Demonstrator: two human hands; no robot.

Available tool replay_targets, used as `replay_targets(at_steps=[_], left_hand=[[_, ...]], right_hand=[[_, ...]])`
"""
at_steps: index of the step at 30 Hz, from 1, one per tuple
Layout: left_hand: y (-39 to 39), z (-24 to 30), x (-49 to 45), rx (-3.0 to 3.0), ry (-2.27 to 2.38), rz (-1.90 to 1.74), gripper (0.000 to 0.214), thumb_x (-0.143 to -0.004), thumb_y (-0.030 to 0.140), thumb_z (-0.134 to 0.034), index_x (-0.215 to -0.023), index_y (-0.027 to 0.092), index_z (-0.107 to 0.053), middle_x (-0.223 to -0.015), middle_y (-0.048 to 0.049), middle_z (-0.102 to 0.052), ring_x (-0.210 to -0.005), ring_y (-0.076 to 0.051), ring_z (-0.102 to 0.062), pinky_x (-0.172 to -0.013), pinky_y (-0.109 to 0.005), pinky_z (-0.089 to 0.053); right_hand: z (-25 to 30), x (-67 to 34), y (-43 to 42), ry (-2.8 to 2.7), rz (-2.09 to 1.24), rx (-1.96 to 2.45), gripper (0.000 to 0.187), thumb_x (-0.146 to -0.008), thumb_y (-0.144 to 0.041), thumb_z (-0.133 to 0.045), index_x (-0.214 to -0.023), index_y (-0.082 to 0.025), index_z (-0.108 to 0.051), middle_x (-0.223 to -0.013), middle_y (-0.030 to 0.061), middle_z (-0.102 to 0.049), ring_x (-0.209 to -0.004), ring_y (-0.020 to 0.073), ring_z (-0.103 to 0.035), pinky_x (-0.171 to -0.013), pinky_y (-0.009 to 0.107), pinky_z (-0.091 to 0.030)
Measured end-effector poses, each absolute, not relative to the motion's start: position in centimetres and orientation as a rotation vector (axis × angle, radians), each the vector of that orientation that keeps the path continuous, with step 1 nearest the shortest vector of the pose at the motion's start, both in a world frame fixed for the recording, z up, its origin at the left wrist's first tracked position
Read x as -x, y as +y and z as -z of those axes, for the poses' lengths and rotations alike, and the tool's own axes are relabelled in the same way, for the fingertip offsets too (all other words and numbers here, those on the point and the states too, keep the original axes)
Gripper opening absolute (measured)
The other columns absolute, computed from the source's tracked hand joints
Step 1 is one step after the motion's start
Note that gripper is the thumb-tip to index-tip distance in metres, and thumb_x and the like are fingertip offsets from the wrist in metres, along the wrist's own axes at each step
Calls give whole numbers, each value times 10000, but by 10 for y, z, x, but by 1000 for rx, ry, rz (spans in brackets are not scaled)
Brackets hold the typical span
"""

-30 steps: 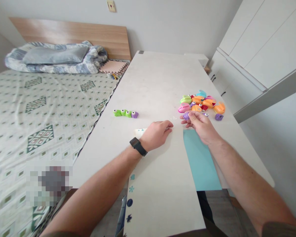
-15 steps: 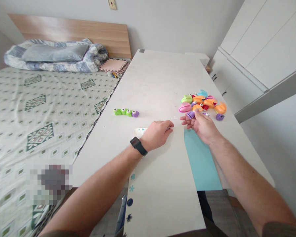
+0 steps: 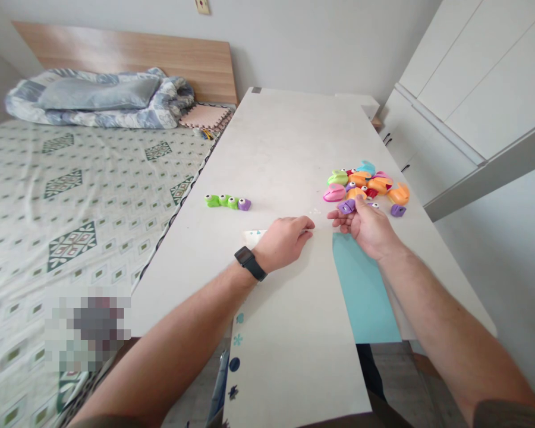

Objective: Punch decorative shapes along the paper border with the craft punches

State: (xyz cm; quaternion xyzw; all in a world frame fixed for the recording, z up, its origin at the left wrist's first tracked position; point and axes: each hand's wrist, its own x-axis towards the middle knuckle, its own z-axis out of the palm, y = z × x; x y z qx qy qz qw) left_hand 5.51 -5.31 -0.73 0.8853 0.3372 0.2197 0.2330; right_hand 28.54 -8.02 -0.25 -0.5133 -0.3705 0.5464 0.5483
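My left hand, with a dark watch at the wrist, rests over the top of a long white paper sheet. Its fingers are curled towards the thumb, and I cannot make out what is between them. Beside it, my right hand is turned palm inward, with a purple toy piece between thumb and fingers. Just beyond it lies a pile of colourful toy pieces, including a pink one and an orange one. A row of green and purple eyed pieces sits to the left.
A light-blue sheet lies under my right forearm. The white table stretches away to the wall, and the white sheet overhangs its front edge. The bed is on the left, white cabinets on the right.
The purple piece at my right fingers has turned, showing a dark mark on its face, and moved slightly right. My left hand looks still.
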Motion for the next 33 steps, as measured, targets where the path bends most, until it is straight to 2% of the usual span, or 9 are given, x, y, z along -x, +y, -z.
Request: replay_targets(at_steps=[4,7,13,18,22,28,33], left_hand=[[-53,7,-55,-2432,926,-597,177,-988,218,-527,-1111,189,-652,-1061,-71,-755,-963,-220,-713,-853,-332,-546],[-53,6,-55,-2431,921,-590,181,-988,214,-522,-1112,195,-652,-1065,-75,-754,-968,-220,-715,-858,-331,-552],[-53,5,-55,-2422,924,-583,183,-988,210,-522,-1115,193,-654,-1067,-76,-756,-973,-218,-717,-870,-330,-555],[-53,5,-55,-2419,919,-579,183,-990,213,-523,-1115,189,-654,-1076,-76,-755,-981,-221,-715,-876,-334,-553],[-53,5,-55,-2426,915,-585,181,-993,213,-519,-1111,184,-653,-1070,-77,-754,-970,-221,-714,-866,-335,-553],[-53,5,-55,-2423,919,-586,178,-990,213,-521,-1109,192,-652,-1078,-76,-754,-979,-222,-714,-871,-335,-553],[-53,5,-55,-2424,914,-592,179,-989,213,-523,-1110,197,-653,-1068,-76,-754,-977,-219,-716,-871,-331,-555]], right_hand=[[9,-287,-79,-947,-1195,1246,434,-894,-655,-638,-924,-222,-664,-917,67,-731,-706,156,-641,-503,253,-424],[14,-289,-78,-1013,-1157,1262,339,-852,-564,-740,-898,-235,-672,-904,31,-694,-739,144,-619,-541,249,-444],[18,-292,-76,-1006,-1207,1254,304,-814,-459,-805,-1014,-237,-743,-999,31,-705,-866,158,-637,-754,295,-547],[19,-294,-75,-1032,-1244,1252,356,-768,-386,-853,-1075,-231,-757,-1003,34,-706,-941,186,-648,-896,353,-544],[20,-297,-73,-1053,-1221,1256,413,-725,-324,-883,-1094,-228,-723,-951,12,-684,-855,151,-627,-843,315,-532],[17,-298,-72,-1067,-1253,1265,445,-738,-344,-867,-1120,-247,-660,-907,-11,-682,-693,115,-577,-689,279,-504],[16,-296,-71,-1038,-1265,1284,453,-740,-361,-871,-1132,-249,-672,-937,11,-708,-787,140,-647,-742,289,-541]])
